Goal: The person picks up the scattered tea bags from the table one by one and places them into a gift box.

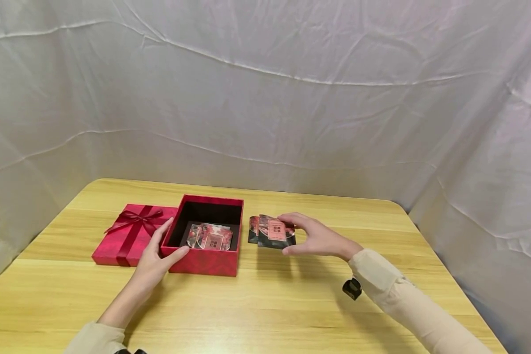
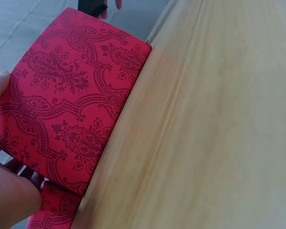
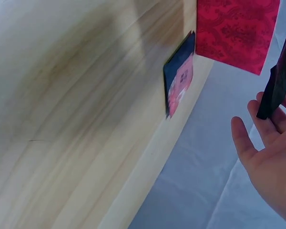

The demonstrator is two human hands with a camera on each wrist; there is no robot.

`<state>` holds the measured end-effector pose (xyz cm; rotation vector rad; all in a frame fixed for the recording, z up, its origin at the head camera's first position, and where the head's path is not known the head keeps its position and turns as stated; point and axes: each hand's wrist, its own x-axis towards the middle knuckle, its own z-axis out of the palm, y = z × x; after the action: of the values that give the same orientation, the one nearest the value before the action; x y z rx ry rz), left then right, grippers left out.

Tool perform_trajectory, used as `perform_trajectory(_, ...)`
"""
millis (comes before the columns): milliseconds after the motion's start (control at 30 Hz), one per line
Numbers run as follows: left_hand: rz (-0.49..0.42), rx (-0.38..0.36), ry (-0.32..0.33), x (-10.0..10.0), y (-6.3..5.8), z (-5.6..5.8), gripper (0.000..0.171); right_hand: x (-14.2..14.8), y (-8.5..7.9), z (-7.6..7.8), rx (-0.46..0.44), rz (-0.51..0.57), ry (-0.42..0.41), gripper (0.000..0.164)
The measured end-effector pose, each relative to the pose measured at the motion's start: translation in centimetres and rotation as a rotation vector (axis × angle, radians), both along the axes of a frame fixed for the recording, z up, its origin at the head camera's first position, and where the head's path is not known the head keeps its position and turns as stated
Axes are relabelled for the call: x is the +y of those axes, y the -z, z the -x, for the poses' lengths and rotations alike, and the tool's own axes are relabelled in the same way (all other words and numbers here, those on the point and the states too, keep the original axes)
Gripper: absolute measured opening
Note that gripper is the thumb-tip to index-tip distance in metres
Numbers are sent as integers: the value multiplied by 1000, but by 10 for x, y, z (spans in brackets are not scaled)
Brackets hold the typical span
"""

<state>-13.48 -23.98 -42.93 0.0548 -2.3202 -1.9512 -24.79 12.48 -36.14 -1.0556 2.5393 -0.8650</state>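
My left hand holds the red gift box at its near left corner, thumb over the front rim and fingers along the left wall. In the left wrist view, the box's patterned wall fills the left side. Inside the box lie several flat packets with floral print and pink labels. My right hand pinches a similar packet at its right side, raised above the table to the right of the box. Behind it, partly covered in the head view, another packet lies on the table.
The red box lid with a dark red ribbon bow lies left of the box, partly behind it. Everything stands on a wooden table. A pale cloth hangs behind the table and at its sides.
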Motion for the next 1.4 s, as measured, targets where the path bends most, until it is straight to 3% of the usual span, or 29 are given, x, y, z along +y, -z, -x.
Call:
perform_trajectory(733,-12,18,3,2,0,0,83,-40,-17,4,83,-38,-58,79)
perform_trajectory(1400,-1,21,6,1,-1,0,82,-91,-26,6,77,-77,-70,81)
